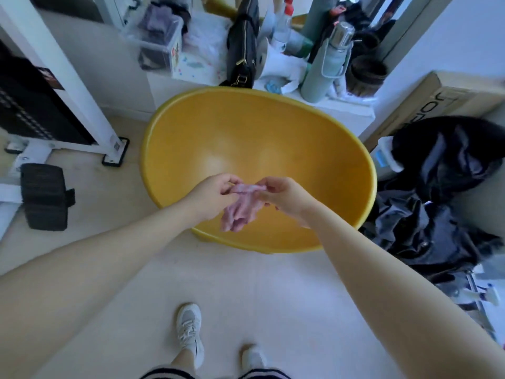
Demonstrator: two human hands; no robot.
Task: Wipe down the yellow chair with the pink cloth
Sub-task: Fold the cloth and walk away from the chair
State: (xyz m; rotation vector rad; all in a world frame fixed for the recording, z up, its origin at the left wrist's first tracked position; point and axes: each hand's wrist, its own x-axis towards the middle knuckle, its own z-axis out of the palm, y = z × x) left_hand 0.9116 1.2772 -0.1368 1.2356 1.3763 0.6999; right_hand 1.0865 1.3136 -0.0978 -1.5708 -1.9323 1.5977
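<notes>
I see the yellow chair (259, 149) dead ahead, its near rim facing open pale floor (246, 291). My left hand (211, 196) and right hand (284, 198) each pinch the pink cloth (240, 212) by its top edge; it hangs above the seat. Dark clothes (437, 192) crowd the chair's right side, a cluttered shelf (273, 58) stands beyond it, and a white frame (68, 86) stands left.

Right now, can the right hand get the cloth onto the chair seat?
Probably yes. The right hand and left hand both pinch the cloth just above the chair, whose seat lies bare below with nothing in the way.
</notes>
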